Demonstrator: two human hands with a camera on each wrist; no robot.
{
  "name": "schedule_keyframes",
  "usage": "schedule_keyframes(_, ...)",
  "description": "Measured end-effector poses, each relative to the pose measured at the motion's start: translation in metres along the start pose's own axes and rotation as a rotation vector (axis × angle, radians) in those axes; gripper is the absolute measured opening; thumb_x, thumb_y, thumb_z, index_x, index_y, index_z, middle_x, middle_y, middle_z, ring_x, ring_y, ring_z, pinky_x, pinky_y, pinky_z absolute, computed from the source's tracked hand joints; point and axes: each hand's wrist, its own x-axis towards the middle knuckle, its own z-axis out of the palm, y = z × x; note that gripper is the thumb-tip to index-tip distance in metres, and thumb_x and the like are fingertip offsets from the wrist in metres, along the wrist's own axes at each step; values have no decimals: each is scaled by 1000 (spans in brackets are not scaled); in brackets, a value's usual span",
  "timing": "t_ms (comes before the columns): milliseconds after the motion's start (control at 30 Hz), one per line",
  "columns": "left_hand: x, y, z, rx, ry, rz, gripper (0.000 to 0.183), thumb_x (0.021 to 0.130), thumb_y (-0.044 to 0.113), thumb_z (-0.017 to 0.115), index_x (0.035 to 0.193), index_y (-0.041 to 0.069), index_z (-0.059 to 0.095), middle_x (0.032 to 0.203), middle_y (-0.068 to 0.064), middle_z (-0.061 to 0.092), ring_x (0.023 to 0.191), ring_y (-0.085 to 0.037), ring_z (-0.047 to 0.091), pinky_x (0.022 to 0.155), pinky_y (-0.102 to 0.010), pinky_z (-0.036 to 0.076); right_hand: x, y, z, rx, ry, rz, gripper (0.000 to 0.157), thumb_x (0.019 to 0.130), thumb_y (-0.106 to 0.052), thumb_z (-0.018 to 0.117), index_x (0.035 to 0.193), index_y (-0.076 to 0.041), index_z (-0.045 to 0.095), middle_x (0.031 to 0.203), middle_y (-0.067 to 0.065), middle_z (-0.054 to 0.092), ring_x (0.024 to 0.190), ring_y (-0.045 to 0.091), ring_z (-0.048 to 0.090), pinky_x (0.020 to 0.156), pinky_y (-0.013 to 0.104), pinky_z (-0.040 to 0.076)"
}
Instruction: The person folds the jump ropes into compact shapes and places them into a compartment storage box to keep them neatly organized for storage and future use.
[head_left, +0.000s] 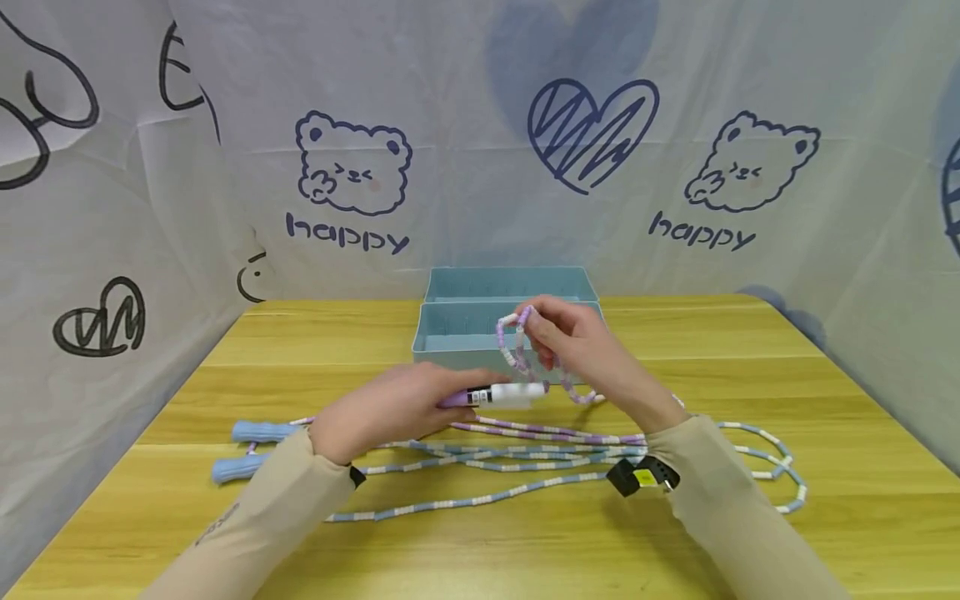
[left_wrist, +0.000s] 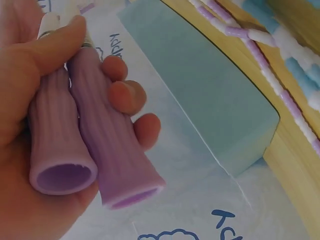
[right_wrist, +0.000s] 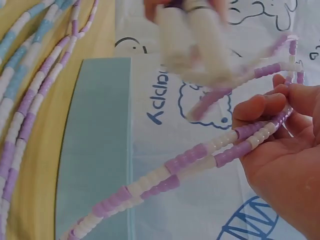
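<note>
My left hand [head_left: 397, 404] grips two purple jump rope handles [left_wrist: 107, 125] side by side, their flared hollow ends showing in the left wrist view. White tips stick out past the thumb. The purple-and-white beaded rope [right_wrist: 187, 160] runs from these handles, and my right hand [head_left: 581, 337] pinches a doubled part of it between thumb and fingers, raised in front of the box. A small loop of beads hangs beside the right fingertips. More of this rope lies on the table under the hands.
A blue-and-white beaded rope [head_left: 465, 502] stretches across the wooden table [head_left: 480, 558], looping at the right. Two light blue handles [head_left: 262, 432] lie at the left. Behind the hands stands an open blue box [head_left: 510, 287], near a printed cloth backdrop [head_left: 465, 167].
</note>
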Motion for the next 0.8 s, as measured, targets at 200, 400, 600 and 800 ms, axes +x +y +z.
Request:
schedule_keyframes(200, 0, -4, 3, 47, -31, -35, 44, 97, 30, 63, 141, 34, 54, 103, 12, 67, 70, -9, 54, 64, -28, 46, -2, -9, -3, 37, 50, -13, 27, 105, -27, 48, 115, -8, 63, 78, 16, 48, 66, 27, 44, 59, 32, 41)
schedule_keyframes(400, 0, -11, 6, 27, -51, -137, 29, 98, 21, 63, 126, 27, 59, 93, 9, 63, 68, -11, 54, 64, -30, 47, -5, -18, -2, 43, 61, -12, 27, 103, -28, 52, 115, -9, 66, 79, 17, 50, 65, 27, 44, 58, 31, 41)
schedule_keyframes(600, 0, -19, 5, 58, 58, -186, 16, 99, 19, 60, 115, 19, 55, 83, 3, 59, 61, -14, 51, 57, -31, 44, -7, -21, 1, 25, -4, -35, 25, 102, -23, 55, 119, -10, 69, 78, 18, 52, 62, 27, 45, 54, 32, 39)
schedule_keyframes(800, 1, -22, 2, 37, 162, -184, 13, 100, 21, 58, 112, 18, 53, 74, 4, 54, 55, -12, 47, 52, -29, 40, -7, -17, 5, -17, -106, -16, 25, 102, -21, 55, 121, -12, 69, 73, 15, 51, 59, 29, 43, 45, 33, 34)
